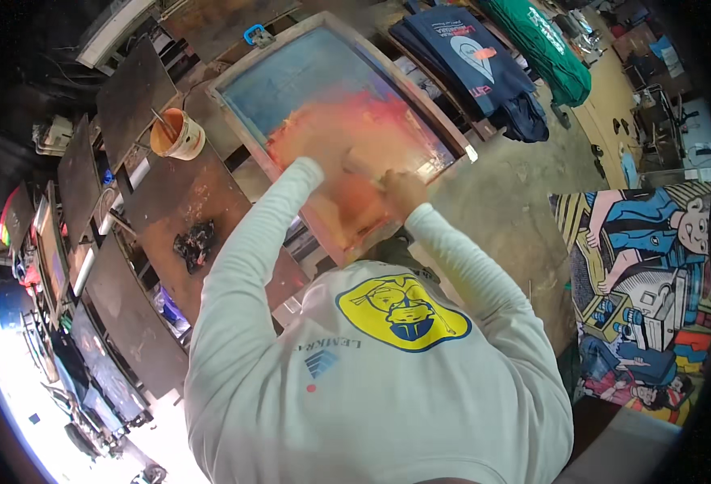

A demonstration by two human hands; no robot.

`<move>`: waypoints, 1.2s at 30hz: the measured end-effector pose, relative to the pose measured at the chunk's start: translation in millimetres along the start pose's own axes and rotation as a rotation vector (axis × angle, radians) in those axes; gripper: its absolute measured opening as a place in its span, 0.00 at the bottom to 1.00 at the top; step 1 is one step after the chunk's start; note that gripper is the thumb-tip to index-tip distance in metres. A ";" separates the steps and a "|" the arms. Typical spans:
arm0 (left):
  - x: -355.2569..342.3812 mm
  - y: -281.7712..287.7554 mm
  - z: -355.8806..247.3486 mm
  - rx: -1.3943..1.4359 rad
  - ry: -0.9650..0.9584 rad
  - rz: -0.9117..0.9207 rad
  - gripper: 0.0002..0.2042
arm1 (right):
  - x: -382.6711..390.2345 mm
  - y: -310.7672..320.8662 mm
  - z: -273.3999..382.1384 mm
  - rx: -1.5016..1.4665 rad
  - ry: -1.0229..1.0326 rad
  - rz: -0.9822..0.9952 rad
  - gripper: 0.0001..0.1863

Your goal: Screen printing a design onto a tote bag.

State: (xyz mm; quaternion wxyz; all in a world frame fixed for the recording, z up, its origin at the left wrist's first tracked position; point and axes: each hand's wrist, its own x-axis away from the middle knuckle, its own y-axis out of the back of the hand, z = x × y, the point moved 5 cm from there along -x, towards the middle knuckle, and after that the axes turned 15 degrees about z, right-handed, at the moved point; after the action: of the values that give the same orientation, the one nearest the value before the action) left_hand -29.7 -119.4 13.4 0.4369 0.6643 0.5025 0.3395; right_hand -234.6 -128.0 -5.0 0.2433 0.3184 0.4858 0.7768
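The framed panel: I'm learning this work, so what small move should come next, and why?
I'd probably work the right hand a little toward the panel's far end: it is over the nearer half, where orange-red colour lies, and that colour ends in an uneven red edge against blue-grey. What it grips is unclear.
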 end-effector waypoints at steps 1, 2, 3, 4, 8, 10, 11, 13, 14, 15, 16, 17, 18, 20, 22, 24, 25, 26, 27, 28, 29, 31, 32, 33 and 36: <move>9.4 -0.6 -9.1 -0.049 -0.029 0.017 0.18 | 10.2 -6.2 10.4 0.018 -0.018 0.050 0.17; 18.2 2.9 -15.2 -0.105 -0.057 0.032 0.18 | 16.2 -8.8 20.2 0.033 -0.033 0.094 0.17; 29.9 3.1 -11.5 -0.121 -0.064 0.032 0.18 | 22.4 -5.8 30.9 0.026 -0.032 0.078 0.17; 40.4 -1.6 -5.2 -0.091 -0.079 0.090 0.19 | 27.3 -4.8 41.7 -0.002 0.008 0.132 0.17; 62.9 4.5 8.5 0.000 -0.029 0.259 0.23 | 22.0 -6.4 69.2 -0.063 0.065 0.250 0.18; 47.3 15.8 5.4 -0.123 -0.132 0.225 0.25 | 10.7 -5.8 61.6 -0.077 0.099 0.240 0.18; 39.6 18.2 1.4 -0.222 -0.227 0.180 0.27 | 4.5 -8.6 56.9 -0.075 0.135 0.249 0.19; 7.5 22.8 7.2 -0.245 -0.133 0.358 0.26 | -9.0 -4.4 32.0 -0.047 0.128 0.186 0.19; 1.1 15.0 11.6 -0.270 -0.011 0.530 0.26 | -14.0 7.9 23.9 -0.052 0.164 0.209 0.19; -5.2 11.6 5.4 -0.268 -0.026 0.551 0.26 | -19.6 23.7 16.0 -0.058 0.200 0.224 0.19; -20.0 15.7 -3.9 -0.179 -0.118 0.533 0.26 | -28.6 29.9 0.3 0.003 0.204 0.214 0.18; -36.4 23.1 -9.7 -0.097 -0.207 0.508 0.25 | -37.3 37.5 -15.1 0.068 0.212 0.197 0.18; -53.8 25.7 -14.9 -0.115 -0.215 0.508 0.25 | -40.8 48.8 -29.4 0.064 0.208 0.178 0.18; -91.8 31.0 -21.9 -0.104 -0.010 0.438 0.28 | -39.5 76.4 -62.5 -0.026 0.036 0.170 0.17; -108.1 24.3 -13.3 -0.095 -0.085 0.317 0.28 | -41.0 93.4 -61.4 0.013 -0.007 0.181 0.17; -119.7 20.5 -21.8 -0.219 -0.115 0.320 0.25 | -38.4 85.7 -72.3 0.039 -0.079 0.198 0.17; -124.1 15.0 -27.6 -0.219 -0.124 0.325 0.25 | -38.2 71.3 -78.0 0.008 -0.118 0.222 0.16; -126.2 9.6 -32.4 -0.233 -0.096 0.347 0.26 | -36.7 65.8 -72.4 -0.023 -0.150 0.250 0.15; -124.3 6.2 -32.1 -0.246 -0.064 0.370 0.27 | -34.3 62.3 -66.5 -0.027 -0.148 0.256 0.15; -120.0 5.4 -25.6 -0.241 -0.057 0.376 0.27 | -29.7 60.4 -62.6 -0.017 -0.195 0.206 0.14; -114.6 2.0 -23.2 -0.209 -0.077 0.351 0.26 | -18.5 59.9 -57.0 0.001 -0.242 0.165 0.13; -91.3 -9.3 -19.7 -0.163 -0.092 0.336 0.26 | -10.6 29.0 -40.3 0.035 -0.200 0.168 0.13; -75.6 -8.6 -16.7 -0.158 -0.142 0.298 0.26 | -12.8 21.6 -28.8 0.068 -0.158 0.142 0.13; -58.7 -5.4 -8.8 -0.156 -0.181 0.258 0.25 | -10.3 21.7 -8.7 0.072 -0.145 0.150 0.13; -12.1 -10.3 11.9 -0.130 -0.237 0.234 0.24 | 8.4 0.9 59.8 0.126 -0.009 0.331 0.11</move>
State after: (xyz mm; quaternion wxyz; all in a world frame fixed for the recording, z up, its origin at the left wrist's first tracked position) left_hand -26.1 -132.8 -0.9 0.4927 0.7240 0.3435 0.3390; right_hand -196.7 -86.6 17.4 0.0941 0.4120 0.4733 0.7729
